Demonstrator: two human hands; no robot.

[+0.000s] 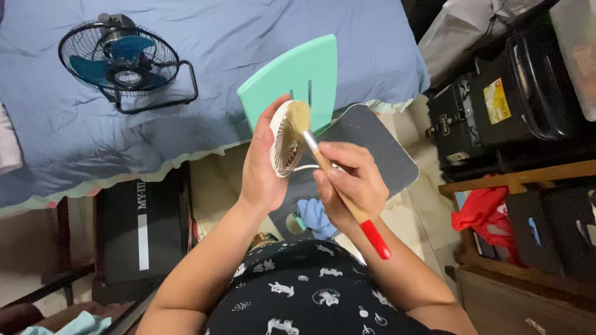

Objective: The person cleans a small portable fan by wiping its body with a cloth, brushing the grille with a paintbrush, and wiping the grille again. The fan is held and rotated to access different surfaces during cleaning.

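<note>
Beside one bed (248, 74), hands grip one round white fan (287, 139) and one paintbrush (338, 180).

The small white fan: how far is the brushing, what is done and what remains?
Done: cannot tell; no clearly clean or dirty area shows on the small white fan. In hand: the left hand holds the fan upright, and the right hand holds a brush with its bristles on the fan's upper edge. Left: the lower grille, which the bristles do not touch now.

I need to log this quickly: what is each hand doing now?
Left hand: closed around a small white fan.
Right hand: closed on a paintbrush.
</note>
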